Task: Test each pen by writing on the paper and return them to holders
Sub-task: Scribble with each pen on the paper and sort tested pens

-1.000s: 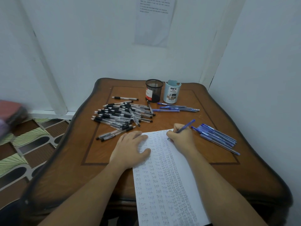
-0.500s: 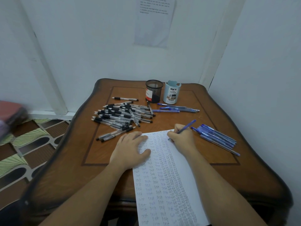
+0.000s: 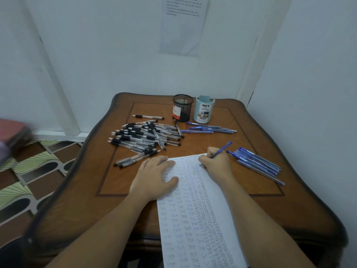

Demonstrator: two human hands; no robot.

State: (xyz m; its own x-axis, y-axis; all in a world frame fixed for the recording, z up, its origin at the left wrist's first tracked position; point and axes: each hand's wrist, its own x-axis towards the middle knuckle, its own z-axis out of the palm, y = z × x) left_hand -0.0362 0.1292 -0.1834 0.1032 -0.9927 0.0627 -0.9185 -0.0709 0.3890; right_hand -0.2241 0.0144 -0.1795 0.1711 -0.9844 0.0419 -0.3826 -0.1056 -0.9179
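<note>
On the table (image 3: 289, 209), a blue pen (image 3: 222, 149) is pinched by the right hand (image 3: 216, 163) over paper (image 3: 193, 219) filled with rows of "Test", which is held down by the flat left hand (image 3: 154, 176). "DIY DESK ORGANIZER" is printed on the pale blue holder (image 3: 203, 111).

Left hand (image 3: 154, 176) lies flat, palm down, fingers straight, right hand (image 3: 216, 164) pinches blue pen (image 3: 224, 148), both forearms reach forward

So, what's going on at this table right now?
The right hand holds a blue pen, writing near the top of the paper; the left hand presses it flat. Black pens lie piled on the left, blue pens on the right. No pens stick out of the mesh holder or light-blue holder.
</note>
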